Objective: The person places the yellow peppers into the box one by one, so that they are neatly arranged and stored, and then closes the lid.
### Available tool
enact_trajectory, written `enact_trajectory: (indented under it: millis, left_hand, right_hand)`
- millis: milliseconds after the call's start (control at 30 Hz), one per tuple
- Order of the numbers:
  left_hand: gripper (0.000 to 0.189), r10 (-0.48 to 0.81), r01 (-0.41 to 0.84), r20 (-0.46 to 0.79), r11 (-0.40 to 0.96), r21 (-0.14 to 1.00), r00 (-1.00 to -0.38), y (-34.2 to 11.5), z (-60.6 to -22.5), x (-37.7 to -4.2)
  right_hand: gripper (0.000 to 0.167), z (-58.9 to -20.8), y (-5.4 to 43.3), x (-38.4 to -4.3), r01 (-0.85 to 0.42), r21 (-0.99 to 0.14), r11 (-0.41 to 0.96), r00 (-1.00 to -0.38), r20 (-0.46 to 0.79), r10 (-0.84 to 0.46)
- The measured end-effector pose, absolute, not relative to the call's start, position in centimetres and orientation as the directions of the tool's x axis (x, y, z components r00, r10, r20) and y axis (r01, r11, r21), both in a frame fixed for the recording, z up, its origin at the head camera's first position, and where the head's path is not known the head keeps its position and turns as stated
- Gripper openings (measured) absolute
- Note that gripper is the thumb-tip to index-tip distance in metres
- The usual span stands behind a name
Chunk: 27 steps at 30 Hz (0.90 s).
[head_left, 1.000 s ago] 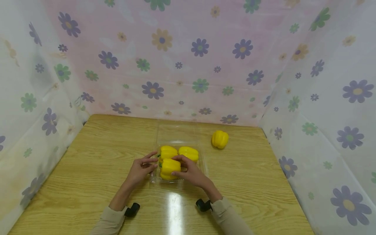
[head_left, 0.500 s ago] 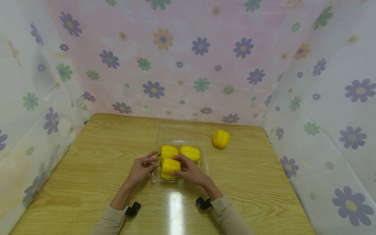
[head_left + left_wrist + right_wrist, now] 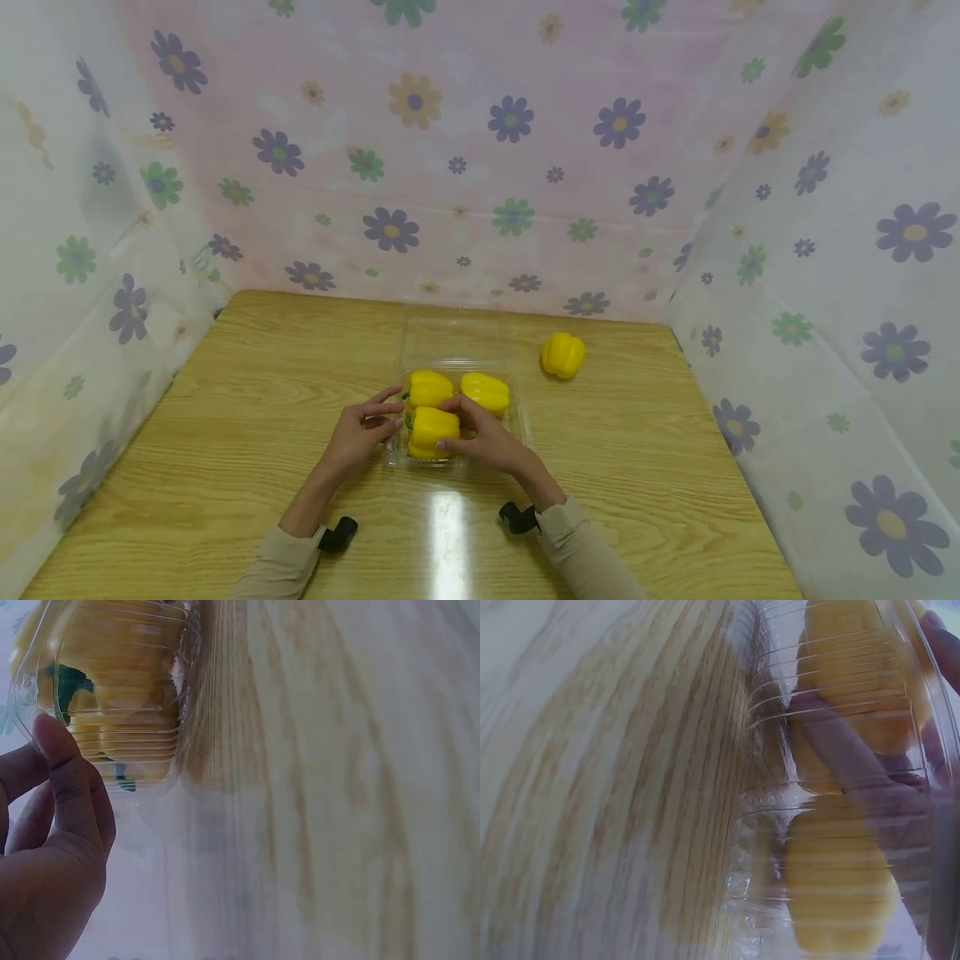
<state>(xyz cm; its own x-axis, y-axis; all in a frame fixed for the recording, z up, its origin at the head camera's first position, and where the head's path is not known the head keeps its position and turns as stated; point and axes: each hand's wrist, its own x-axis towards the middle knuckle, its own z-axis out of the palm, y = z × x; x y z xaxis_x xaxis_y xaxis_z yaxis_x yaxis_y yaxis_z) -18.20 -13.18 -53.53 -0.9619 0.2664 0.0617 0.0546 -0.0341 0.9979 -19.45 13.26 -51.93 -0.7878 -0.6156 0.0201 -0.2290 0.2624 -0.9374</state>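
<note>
My right hand (image 3: 487,437) grips a yellow bell pepper (image 3: 427,429) at the front left of a clear plastic clamshell container (image 3: 517,433), thumb on the near side and fingers over the far side. Behind it in the container lie two more yellow bell peppers, one on the left (image 3: 431,388) and one on the right (image 3: 486,392). At the container's left side is my left hand (image 3: 356,433), its fingers spread and fairly straight. In the left wrist view a fingertip (image 3: 52,739) of that hand touches the rim. The right wrist view shows the right hand (image 3: 855,761) through the clear wall.
A single yellow bell pepper (image 3: 562,355) sits on the wooden table (image 3: 615,467) to the right, beyond the container. The container's clear lid (image 3: 453,335) lies folded back towards the far edge. Flower-printed sheets (image 3: 465,192) enclose the table at the back and sides.
The gripped bell pepper and my right hand have shifted very slightly left and towards me. The back right pepper sits a touch further right. My left hand has stayed in place.
</note>
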Motion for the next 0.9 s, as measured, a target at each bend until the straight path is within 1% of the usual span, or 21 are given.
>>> enact_trajectory:
  millis: [233,467,767,900]
  left_hand:
    - [0.033,0.262,0.045,0.05,-0.024,0.999,-0.964,-13.21,-53.67,-18.29]
    - [0.033,0.271,0.068,0.079,-0.05,0.996,-0.959,-13.2,-53.84,-18.34]
    - [0.034,0.261,0.045,0.05,-0.026,0.999,-0.964,-13.32,-53.74,-18.27]
    - [0.034,0.267,0.042,0.048,-0.026,0.999,-0.963,-13.29,-53.72,-18.26]
  right_hand:
    - [0.045,-51.89,13.15,-19.46,-0.23,-0.929,0.29,-0.794,0.006,-0.609]
    - [0.046,-51.79,12.93,-19.5,-0.223,-0.922,0.315,-0.794,-0.016,-0.608]
    - [0.046,-51.24,12.36,-19.43,-0.313,-0.886,0.342,-0.769,0.025,-0.639]
    - [0.047,-51.33,12.28,-19.39,-0.339,-0.872,0.354,-0.768,0.039,-0.639]
